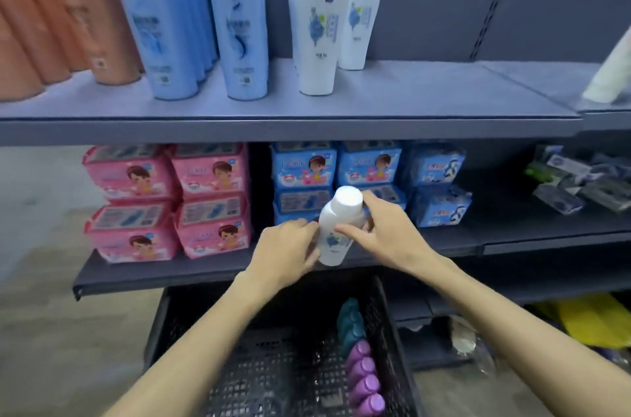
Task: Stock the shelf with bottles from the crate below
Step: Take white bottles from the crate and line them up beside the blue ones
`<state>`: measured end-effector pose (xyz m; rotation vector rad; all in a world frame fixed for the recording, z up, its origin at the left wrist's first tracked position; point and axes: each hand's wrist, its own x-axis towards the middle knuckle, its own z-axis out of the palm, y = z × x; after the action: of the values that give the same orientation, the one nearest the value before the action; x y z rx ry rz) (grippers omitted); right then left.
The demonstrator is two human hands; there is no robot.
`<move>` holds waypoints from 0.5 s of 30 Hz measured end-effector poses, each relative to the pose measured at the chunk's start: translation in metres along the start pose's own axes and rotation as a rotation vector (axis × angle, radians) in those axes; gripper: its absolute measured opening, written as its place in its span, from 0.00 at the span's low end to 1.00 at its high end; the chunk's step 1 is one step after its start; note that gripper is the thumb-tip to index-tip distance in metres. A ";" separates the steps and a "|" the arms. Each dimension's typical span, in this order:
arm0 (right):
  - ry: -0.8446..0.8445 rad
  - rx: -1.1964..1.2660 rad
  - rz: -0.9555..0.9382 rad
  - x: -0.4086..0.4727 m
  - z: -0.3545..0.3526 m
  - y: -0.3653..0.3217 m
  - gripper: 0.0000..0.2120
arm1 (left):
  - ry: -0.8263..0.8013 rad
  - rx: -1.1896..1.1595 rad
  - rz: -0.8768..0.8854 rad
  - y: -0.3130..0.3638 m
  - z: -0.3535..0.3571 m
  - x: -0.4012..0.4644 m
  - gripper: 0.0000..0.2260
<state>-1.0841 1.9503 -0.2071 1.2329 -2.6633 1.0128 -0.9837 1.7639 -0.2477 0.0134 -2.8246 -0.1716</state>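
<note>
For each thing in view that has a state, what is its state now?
White bottle: upright, cap on, held in both hands above the crate.
Left hand: grips the bottle.
Right hand: grips the bottle.
Black crate: holds teal and purple bottles.
Top shelf: part stocked, bottles upright.

Even cool indoor light; motion blur throughout; wide-angle bending at edges; soft under-shelf shadows.

Both bare forearms reach forward and upward, coming close together at the white bottle (336, 232). The left hand (285, 249) holds the lower left side of this bottle, fingers curled against it. The right hand (386, 229) grips the bottle from the right, thumb across its front, fingers wrapped behind its neck.
</note>
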 end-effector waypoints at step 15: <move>0.279 0.121 -0.096 0.037 -0.154 -0.090 0.17 | 0.290 0.117 0.186 0.036 -0.166 0.067 0.10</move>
<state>-1.0823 1.9714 -0.0267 1.1301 -2.3418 1.2436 -0.9960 1.7786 -0.0657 -0.1833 -2.5255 0.0365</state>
